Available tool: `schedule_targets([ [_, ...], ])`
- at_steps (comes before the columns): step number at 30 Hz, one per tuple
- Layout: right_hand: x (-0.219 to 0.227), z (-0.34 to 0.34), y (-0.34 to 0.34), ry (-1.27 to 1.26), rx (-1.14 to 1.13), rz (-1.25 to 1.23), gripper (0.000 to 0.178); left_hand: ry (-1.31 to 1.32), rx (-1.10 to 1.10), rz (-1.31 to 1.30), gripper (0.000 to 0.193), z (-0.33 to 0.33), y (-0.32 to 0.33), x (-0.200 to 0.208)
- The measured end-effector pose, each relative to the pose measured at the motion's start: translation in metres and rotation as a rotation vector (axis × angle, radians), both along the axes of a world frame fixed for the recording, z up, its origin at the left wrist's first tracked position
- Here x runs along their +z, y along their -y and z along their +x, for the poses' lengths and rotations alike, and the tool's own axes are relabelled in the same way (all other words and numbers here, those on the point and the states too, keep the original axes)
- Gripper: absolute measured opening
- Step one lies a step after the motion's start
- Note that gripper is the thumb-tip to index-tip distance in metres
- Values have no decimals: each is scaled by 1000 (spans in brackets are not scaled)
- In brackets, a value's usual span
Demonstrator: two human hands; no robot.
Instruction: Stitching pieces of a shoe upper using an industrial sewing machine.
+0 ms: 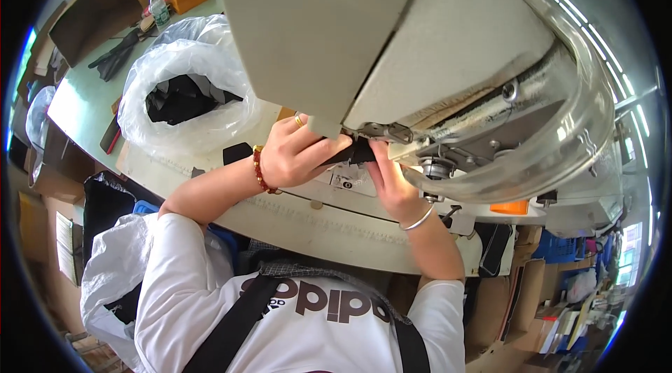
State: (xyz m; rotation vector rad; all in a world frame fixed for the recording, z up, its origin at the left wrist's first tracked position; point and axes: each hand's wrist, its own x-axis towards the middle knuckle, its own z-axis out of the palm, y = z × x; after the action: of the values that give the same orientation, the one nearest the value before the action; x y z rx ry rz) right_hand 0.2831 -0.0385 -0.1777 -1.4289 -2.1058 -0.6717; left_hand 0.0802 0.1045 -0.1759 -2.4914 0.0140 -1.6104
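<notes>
2 hands (288, 155) (392, 180) hold black material (360, 151) (lettered shirt (301, 341)).

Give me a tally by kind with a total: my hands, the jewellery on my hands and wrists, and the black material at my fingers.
Bare hands: 2, left hand and right hand
Rings: 1, gold-coloured band
Bracelets: 2, red beaded bracelet and silver-coloured bangle
Black fabric-like piece: 1, layers unclear
Total visible: 6

Tube lights (588, 25) glow near a window (628, 259).
</notes>
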Motion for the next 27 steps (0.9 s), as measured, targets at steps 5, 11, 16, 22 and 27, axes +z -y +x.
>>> schedule_targets([
  [5, 7, 6, -3, -39, 78, -24, 42, -48, 35, -7, 33, -3, 4, 5],
  [11, 5, 0, 5, -132, 79, 27, 36, -150, -127, 2, 29, -7, -9, 20],
  [16, -10, 5, 14, -199, 101, 58, 35, -252, -225, -83, 30, -23, -11, 36],
  [22, -3, 2, 19, -162, 139, 13, 33, -212, -476, -476, 33, -18, -11, 35],
  [27, 4, -11, 19, -59, 90, 75, 30, -204, -472, -295, 27, -17, -11, 39],
])
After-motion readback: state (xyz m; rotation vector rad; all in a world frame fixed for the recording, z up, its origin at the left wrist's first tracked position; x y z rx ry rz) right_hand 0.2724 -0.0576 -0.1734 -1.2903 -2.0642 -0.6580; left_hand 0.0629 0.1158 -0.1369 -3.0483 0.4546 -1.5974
